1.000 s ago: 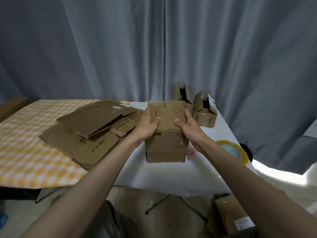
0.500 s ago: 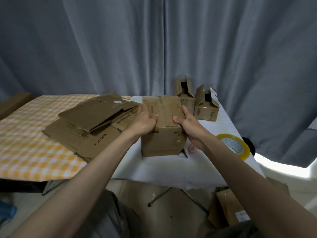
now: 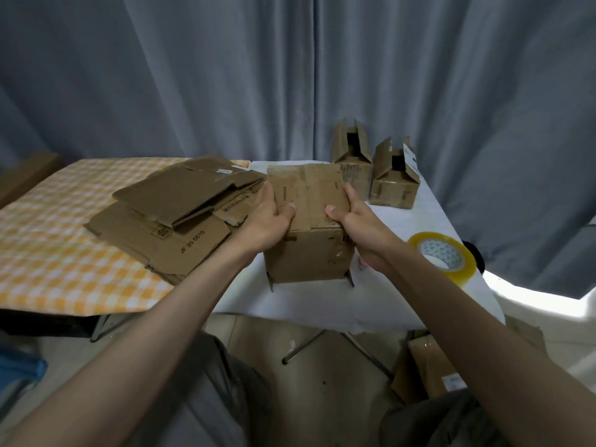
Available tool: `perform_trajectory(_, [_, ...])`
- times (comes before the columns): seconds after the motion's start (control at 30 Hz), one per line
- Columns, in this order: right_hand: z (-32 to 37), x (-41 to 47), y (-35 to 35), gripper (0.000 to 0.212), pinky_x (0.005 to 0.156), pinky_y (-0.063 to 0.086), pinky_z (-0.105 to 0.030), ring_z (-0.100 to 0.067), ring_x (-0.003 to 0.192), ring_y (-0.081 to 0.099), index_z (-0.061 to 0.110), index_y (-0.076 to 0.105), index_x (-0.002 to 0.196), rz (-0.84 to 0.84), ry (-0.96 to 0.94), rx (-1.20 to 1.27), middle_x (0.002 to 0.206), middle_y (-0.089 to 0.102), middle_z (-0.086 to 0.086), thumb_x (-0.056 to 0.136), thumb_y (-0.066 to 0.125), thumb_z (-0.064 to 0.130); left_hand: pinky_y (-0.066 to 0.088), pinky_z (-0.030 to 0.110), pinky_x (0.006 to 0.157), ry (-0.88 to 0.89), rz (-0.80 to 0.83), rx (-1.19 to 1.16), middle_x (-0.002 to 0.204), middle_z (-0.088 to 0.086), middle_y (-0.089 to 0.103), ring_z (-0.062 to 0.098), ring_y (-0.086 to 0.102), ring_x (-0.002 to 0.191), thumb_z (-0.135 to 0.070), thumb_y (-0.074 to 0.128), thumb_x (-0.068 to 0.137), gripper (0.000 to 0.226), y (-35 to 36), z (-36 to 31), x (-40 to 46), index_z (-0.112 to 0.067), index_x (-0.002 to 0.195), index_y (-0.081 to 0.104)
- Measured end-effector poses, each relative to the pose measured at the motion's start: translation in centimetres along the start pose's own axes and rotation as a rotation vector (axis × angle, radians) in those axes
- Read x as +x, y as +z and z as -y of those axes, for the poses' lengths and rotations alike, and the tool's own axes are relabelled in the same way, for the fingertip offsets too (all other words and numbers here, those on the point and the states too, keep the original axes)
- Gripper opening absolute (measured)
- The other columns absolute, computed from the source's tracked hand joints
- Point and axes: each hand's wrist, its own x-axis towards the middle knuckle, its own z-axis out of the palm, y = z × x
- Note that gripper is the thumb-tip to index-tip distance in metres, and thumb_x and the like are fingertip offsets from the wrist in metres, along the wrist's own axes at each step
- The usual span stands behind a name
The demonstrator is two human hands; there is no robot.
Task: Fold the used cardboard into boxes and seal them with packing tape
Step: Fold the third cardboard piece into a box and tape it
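Observation:
A brown cardboard box (image 3: 308,253) stands on the white table (image 3: 322,304), its top flaps folded flat and overlapping. My left hand (image 3: 267,221) grips the box's left top edge, thumb pressing on the flaps. My right hand (image 3: 361,224) grips the right top edge, thumb on the flaps too. A roll of clear packing tape (image 3: 443,254) with a yellow core lies on the table to the right of the box, untouched. A stack of flattened cardboard (image 3: 167,217) lies to the left.
Two small boxes with open top flaps, one (image 3: 351,169) beside the other (image 3: 395,185), stand at the back of the table. An orange checked cloth (image 3: 48,253) covers the left table. Another cardboard box (image 3: 429,372) sits on the floor at the right. Grey curtains hang behind.
The top flaps have gone from partly raised to pressed flat. Both hands stay on the box, which sits slightly lower and nearer in view.

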Motion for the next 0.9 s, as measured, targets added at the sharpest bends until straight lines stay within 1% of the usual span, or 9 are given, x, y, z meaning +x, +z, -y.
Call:
perform_trajectory(0.17, [0.7, 0.9, 0.4, 0.058, 0.059, 0.049, -0.005, 0.016, 0.079, 0.065, 0.031, 0.028, 0.153, -0.003, -0.04, -0.003, 0.104, 0.057, 0.023, 0.103, 0.052, 0.017, 0.018, 0.017, 0.102, 0.012, -0.005, -0.005, 0.158, -0.001, 0.027, -0.002, 0.024, 0.12, -0.034, 0.049, 0.103, 0.063, -0.3, -0.2, 1.0, -0.015, 0.156, 0.022])
perform_trajectory(0.27, [1.4, 1.8, 0.5, 0.056, 0.061, 0.05, -0.007, 0.005, 0.089, 0.063, 0.028, 0.03, 0.153, -0.014, -0.035, -0.005, 0.11, 0.059, 0.019, 0.102, 0.052, 0.017, 0.026, 0.027, 0.113, 0.005, 0.013, 0.026, 0.157, 0.003, 0.029, 0.009, 0.032, 0.138, -0.033, 0.048, 0.103, 0.058, -0.7, -0.5, 1.9, -0.016, 0.154, 0.026])
perform_trajectory(0.37, [1.9, 2.4, 0.5, 0.06, 0.065, 0.047, -0.009, 0.003, 0.092, 0.058, 0.024, 0.028, 0.154, -0.011, -0.019, -0.031, 0.109, 0.057, 0.018, 0.101, 0.054, 0.015, 0.011, 0.041, 0.124, 0.002, 0.056, 0.3, 0.167, 0.007, -0.003, 0.025, 0.003, 0.154, -0.037, 0.038, 0.106, 0.064, -0.9, -1.0, 2.2, -0.014, 0.159, 0.013])
perform_trajectory(0.43, [2.2, 2.5, 0.4, 0.061, 0.067, 0.048, -0.009, 0.003, 0.094, 0.058, 0.021, 0.028, 0.154, 0.006, -0.01, -0.064, 0.105, 0.057, 0.019, 0.1, 0.055, 0.014, -0.001, 0.043, 0.124, 0.175, 0.047, 0.516, 0.166, 0.005, -0.015, 0.026, -0.011, 0.153, -0.03, 0.034, 0.107, 0.058, -0.7, -1.4, 2.3, -0.017, 0.159, 0.011])
perform_trajectory(0.57, [2.6, 1.9, -1.2, 0.052, 0.11, 0.043, -0.035, -0.018, 0.128, 0.053, 0.019, 0.033, 0.154, 0.021, 0.033, -0.115, 0.142, 0.055, -0.005, 0.104, 0.048, 0.019, 0.003, 0.04, 0.123, 0.328, 0.17, 0.611, 0.166, -0.004, 0.01, 0.019, 0.006, 0.154, -0.03, 0.029, 0.109, 0.049, -0.9, -1.7, 2.8, -0.027, 0.157, 0.024])
perform_trajectory(0.63, [2.1, 1.0, -4.1, 0.051, 0.112, 0.039, -0.037, -0.022, 0.129, 0.052, 0.017, 0.041, 0.15, -0.085, 0.055, -0.312, 0.144, 0.053, -0.008, 0.1, 0.051, 0.018, 0.003, 0.038, 0.122, 0.312, 0.179, 0.635, 0.166, -0.006, 0.014, 0.016, 0.009, 0.153, -0.045, 0.025, 0.107, 0.052, -1.0, -1.5, 3.1, -0.029, 0.157, 0.024])
perform_trajectory(0.7, [1.0, -0.1, -8.3, 0.042, 0.1, 0.042, -0.028, -0.025, 0.126, 0.053, 0.013, 0.053, 0.139, -0.157, 0.107, -0.668, 0.14, 0.056, -0.009, 0.097, 0.053, 0.016, 0.002, 0.04, 0.123, 0.297, 0.211, 0.686, 0.166, -0.008, 0.011, 0.015, 0.007, 0.153, -0.071, 0.018, 0.096, 0.074, -0.9, -1.4, 2.9, -0.031, 0.158, 0.019])
perform_trajectory(0.8, [-1.5, -3.0, -13.7, 0.039, 0.094, 0.043, -0.03, -0.027, 0.123, 0.054, 0.017, 0.055, 0.13, -0.012, 0.366, -1.108, 0.136, 0.056, -0.006, 0.093, 0.057, 0.03, 0.001, 0.041, 0.123, 0.289, 0.27, 0.745, 0.166, -0.011, 0.004, 0.014, 0.003, 0.153, -0.1, 0.013, 0.069, 0.113, -0.7, -1.4, 2.7, -0.033, 0.159, 0.009])
perform_trajectory(0.9, [-3.9, -5.3, -15.2, 0.054, 0.104, 0.043, -0.035, -0.025, 0.125, 0.052, 0.019, 0.052, 0.135, 0.178, 0.474, -1.282, 0.136, 0.055, -0.004, 0.086, 0.069, 0.033, 0.0, 0.038, 0.122, 0.306, 0.254, 0.76, 0.167, -0.009, 0.004, 0.016, 0.003, 0.154, -0.097, 0.024, 0.068, 0.114, -0.6, -1.1, 2.9, -0.032, 0.16, 0.008])
